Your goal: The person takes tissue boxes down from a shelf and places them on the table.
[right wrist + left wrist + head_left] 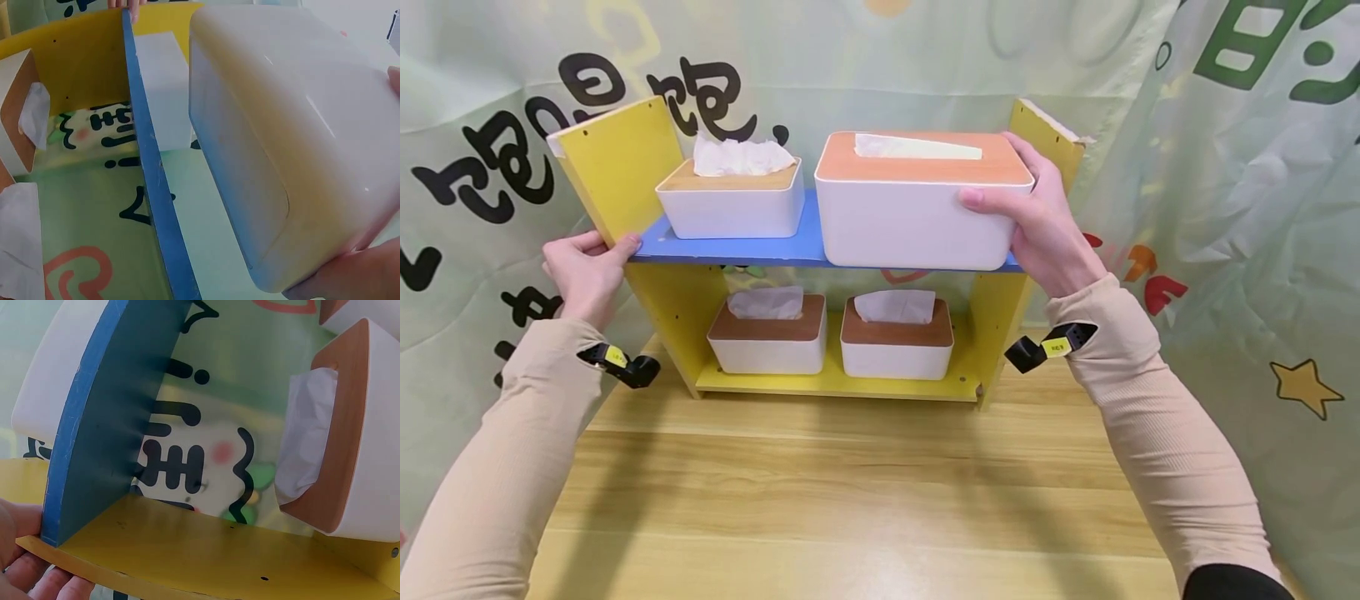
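My right hand [1051, 221] grips the right end of a large white tissue box [917, 221] with a wood-toned lid, thumb across its front. In the right wrist view the tissue box [250, 150] shows its underside, held apart from the blue board [150, 162]. At the left end of the blue middle shelf [722, 249], my left hand [583, 275] grips the shelf unit, thumb by the blue board and fingers around the yellow side panel [621, 167]. A smaller tissue box [730, 212] with tissue sticking out stands on the blue shelf, left of the held one.
Two tissue boxes, one left [767, 354] and one right [897, 360], stand on the yellow bottom board [850, 386]. The unit stands on a wood-grain table [865, 500] before a printed curtain [880, 75]. A right yellow panel [1048, 142] rises behind my right hand.
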Motion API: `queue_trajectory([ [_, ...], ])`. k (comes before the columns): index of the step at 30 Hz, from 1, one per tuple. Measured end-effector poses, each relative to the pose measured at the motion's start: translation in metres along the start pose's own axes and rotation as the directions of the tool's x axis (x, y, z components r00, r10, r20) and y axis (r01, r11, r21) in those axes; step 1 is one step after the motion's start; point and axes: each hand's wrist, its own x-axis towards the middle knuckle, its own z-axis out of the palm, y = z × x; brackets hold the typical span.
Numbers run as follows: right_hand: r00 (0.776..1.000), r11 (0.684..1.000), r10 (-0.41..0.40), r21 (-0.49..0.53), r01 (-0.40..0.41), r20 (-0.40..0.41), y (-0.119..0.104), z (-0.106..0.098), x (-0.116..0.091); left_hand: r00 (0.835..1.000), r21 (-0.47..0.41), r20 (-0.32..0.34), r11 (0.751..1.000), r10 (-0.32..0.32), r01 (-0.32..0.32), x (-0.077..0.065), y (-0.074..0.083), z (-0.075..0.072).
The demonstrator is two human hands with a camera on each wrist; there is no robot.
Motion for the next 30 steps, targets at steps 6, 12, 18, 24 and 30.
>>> queue_trajectory([
  [6,1.000,1.000,0.002,-0.007,-0.002,0.029,-0.001,-0.003,-0.011,1.000,-0.002,0.003,1.000,-0.004,0.004,-0.001,0.000,0.001],
  [12,0.999,1.000,-0.014,-0.023,0.015,0.040,-0.001,-0.009,-0.025,1.000,-0.002,0.000,1.000,0.004,-0.004,-0.002,0.001,0.001],
  [18,0.998,1.000,-0.018,-0.016,0.019,0.055,0.000,-0.013,-0.035,1.000,-0.007,-0.003,1.000,0.004,-0.004,-0.002,0.001,0.000],
  [24,0.998,1.000,-0.007,-0.001,0.007,0.060,0.002,-0.017,-0.047,1.000,-0.007,-0.008,1.000,-0.005,0.005,-0.002,0.001,0.000],
  [30,0.998,1.000,-0.005,-0.003,0.005,0.068,0.009,-0.020,-0.058,1.000,0.004,-0.011,1.000,0.000,0.000,0.000,0.000,0.000],
])
